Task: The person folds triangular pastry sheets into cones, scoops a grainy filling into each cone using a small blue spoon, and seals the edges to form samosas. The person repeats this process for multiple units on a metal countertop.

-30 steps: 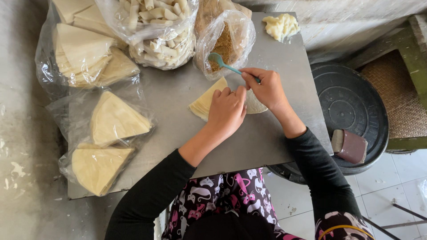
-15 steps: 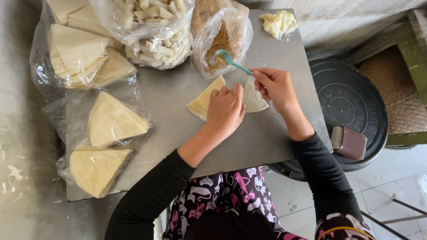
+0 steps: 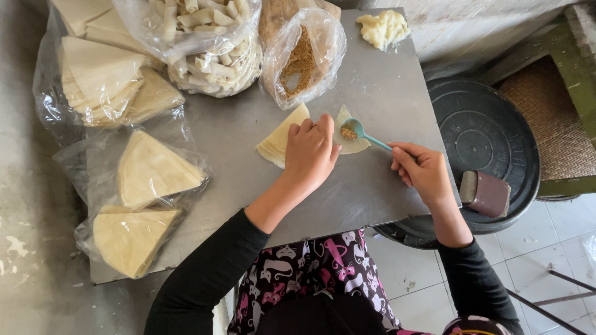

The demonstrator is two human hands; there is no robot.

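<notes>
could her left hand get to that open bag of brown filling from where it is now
Probably yes. The left hand rests on the stack of wrappers, and the bag of brown filling sits just beyond it on the table, mouth open toward the hand, with nothing between them.

Clear plastic bag of brown crumbly filling [image 3: 302, 59] at 12 o'clock on worktop [image 3: 385, 93], mouth open; clear bag of pale rolled pastries [image 3: 208, 43] just left of it, touching; clear bags of cream wedge-shaped wrapper stacks at 10 o'clock [image 3: 102, 84], 9 o'clock [image 3: 152, 170], 8 o'clock [image 3: 130, 239]; no labels, signs, screens seen
</notes>
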